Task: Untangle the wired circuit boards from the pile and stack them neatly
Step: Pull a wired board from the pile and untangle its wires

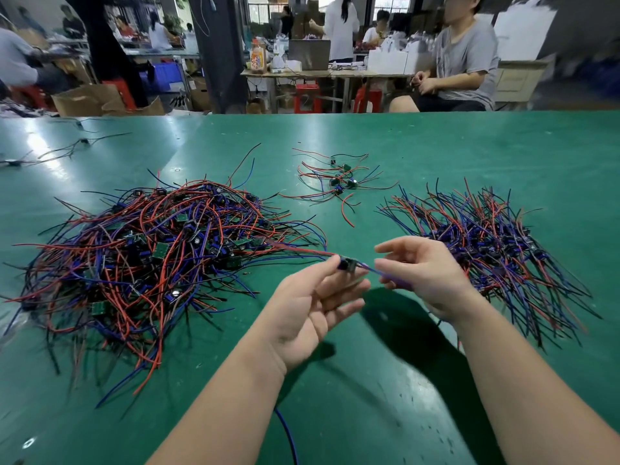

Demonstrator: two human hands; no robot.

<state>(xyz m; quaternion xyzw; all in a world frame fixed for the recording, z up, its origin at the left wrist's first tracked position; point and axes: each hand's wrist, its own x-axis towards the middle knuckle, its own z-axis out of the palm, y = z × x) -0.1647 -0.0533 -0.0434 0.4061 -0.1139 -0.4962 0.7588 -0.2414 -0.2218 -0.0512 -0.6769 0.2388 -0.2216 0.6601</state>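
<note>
Pinching a small circuit board (347,264) just right of the tangled pile (151,250), the left grip (312,310) holds it above the tabletop (436,156). The right grip (426,273) closes narrowly on its blue wire (396,280). Its red wire (312,251) trails into the pile, so a slow, straight pull away looks wise before laying it on the combed stack (496,250) farther right. No writing is legible; a bottle (257,58) far beyond the pile has a blurred label.
</note>
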